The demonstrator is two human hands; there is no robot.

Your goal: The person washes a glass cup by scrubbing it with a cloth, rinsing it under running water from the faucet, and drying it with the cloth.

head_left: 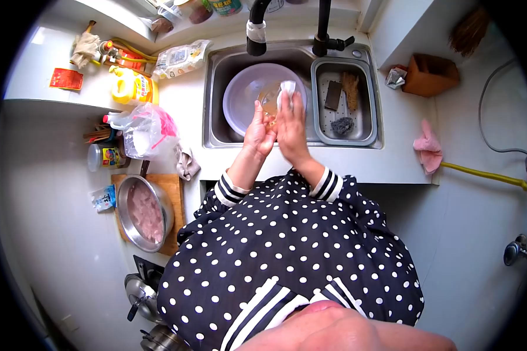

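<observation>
My left hand (260, 133) is over the near rim of a pale purple basin (233, 106) in the sink, thumb up and fingers curled. It seems to hold a see-through, amber-tinted thing (268, 99) that looks like a thin dish; its outline is hard to make out against the basin. Close beside it, my right hand (291, 126) has its fingers straight and together, pressing a crumpled white cloth or tissue (287, 87) that shows beyond the fingertips. Part of the amber thing is hidden behind the hands.
A grey drainer (345, 140) holds a dark block, a brown piece and a steel scourer (342, 125). Above hangs a black tap (256, 35). At left, a metal pan (126, 213) with pinkish meat rests on a chopping board (174, 190), near bottles and plastic bags. A pink cloth (429, 149) lies right.
</observation>
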